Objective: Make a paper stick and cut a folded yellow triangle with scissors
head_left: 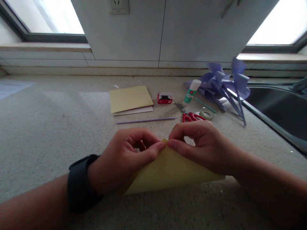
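Note:
A sheet of yellow paper (168, 172), folded into a triangle, is held just in front of me with its tip pointing away. My left hand (134, 156) pinches the left side of that tip between thumb and forefinger; a black watch (82, 182) is on the wrist. On the other side of the tip, my right hand (201, 143) pinches the paper the same way. The thumbs are close together with the corner between them. Beyond the hands lie a thin purple stick (146, 120) and red-handled scissors (189, 115).
Behind the stick sits a stack of yellow paper (130, 99). A small red box (164, 98), a glue stick (192, 92), a roll of tape (206, 113) and a green stick (205, 105) stand or lie nearby. Purple paper pinwheels (224, 81) rest beside the sink (278, 105).

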A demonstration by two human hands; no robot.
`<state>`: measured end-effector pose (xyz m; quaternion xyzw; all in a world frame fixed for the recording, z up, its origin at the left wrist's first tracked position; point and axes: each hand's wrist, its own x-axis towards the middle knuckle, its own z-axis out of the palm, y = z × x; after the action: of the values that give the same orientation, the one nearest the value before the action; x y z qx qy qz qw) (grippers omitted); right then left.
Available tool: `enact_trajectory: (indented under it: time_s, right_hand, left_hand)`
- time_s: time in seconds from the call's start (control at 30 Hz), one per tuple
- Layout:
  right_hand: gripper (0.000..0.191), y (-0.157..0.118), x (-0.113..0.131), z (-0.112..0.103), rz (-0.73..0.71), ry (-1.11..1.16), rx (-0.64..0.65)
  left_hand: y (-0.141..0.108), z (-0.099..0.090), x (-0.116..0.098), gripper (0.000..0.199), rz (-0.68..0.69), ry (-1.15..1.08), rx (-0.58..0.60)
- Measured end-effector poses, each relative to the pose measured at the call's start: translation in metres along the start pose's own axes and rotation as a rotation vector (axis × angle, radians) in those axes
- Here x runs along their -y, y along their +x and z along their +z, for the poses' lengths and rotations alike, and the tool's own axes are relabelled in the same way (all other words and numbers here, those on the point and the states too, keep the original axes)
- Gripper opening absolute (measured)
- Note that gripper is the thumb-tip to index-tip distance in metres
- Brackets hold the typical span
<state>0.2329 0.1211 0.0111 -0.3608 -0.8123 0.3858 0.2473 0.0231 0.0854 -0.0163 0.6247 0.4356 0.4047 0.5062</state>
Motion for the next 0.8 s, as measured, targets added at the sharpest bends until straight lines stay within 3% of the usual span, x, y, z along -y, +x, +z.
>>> enact_trajectory:
  time_s: [0.2, 0.43, 0.63, 0.8]
  right_hand:
    - [0.024, 0.0, -0.001, -0.003, 0.058, 0.117, 0.035]
    - [0.051, 0.005, -0.021, -0.016, 0.289, 0.664, 0.072]
    - [0.054, 0.01, -0.021, -0.036, 0.343, 0.944, -0.144]
    - [0.05, 0.008, -0.021, -0.012, 0.338, 1.07, -0.026]
  left_hand:
    - [0.001, -0.001, 0.0, 0.011, -0.015, -0.059, -0.027]
    - [0.006, -0.004, -0.001, 0.022, -0.078, -0.151, -0.23]
    - [0.011, -0.007, 0.002, 0.025, -0.032, -0.216, -0.385]
    - [0.012, -0.009, -0.001, 0.024, 0.085, -0.166, -0.499]
